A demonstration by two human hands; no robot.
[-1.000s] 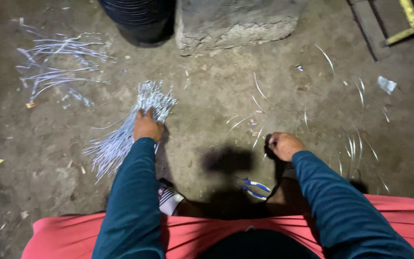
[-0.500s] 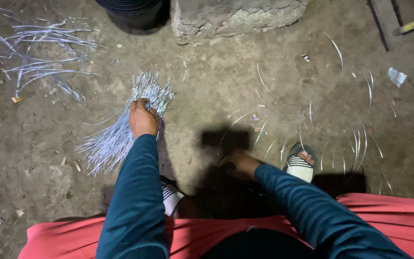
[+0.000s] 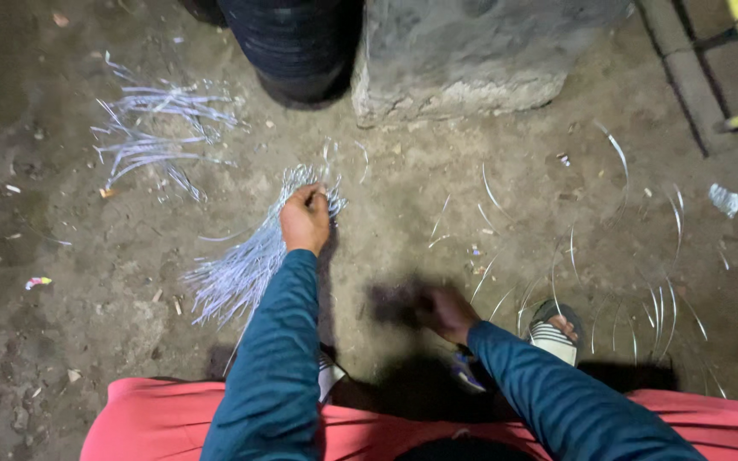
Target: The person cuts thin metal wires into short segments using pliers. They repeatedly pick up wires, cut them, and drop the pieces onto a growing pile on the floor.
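Head view: left hand [image 3: 305,220] grips a bundle of thin pale strips [image 3: 241,269] on the dirt floor [image 3: 87,341], left of centre. Right hand [image 3: 444,312] blurs low near loose strips [image 3: 574,256]; finger state unclear. Gathering seems underway; adding strips calls for a pinch.

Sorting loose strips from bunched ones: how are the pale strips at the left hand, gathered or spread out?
Gathered: the left hand grips the bundle of pale strips at one end; its far ends fan out.

Concrete block [image 3: 480,51], perhaps a tyre [image 3: 296,43].
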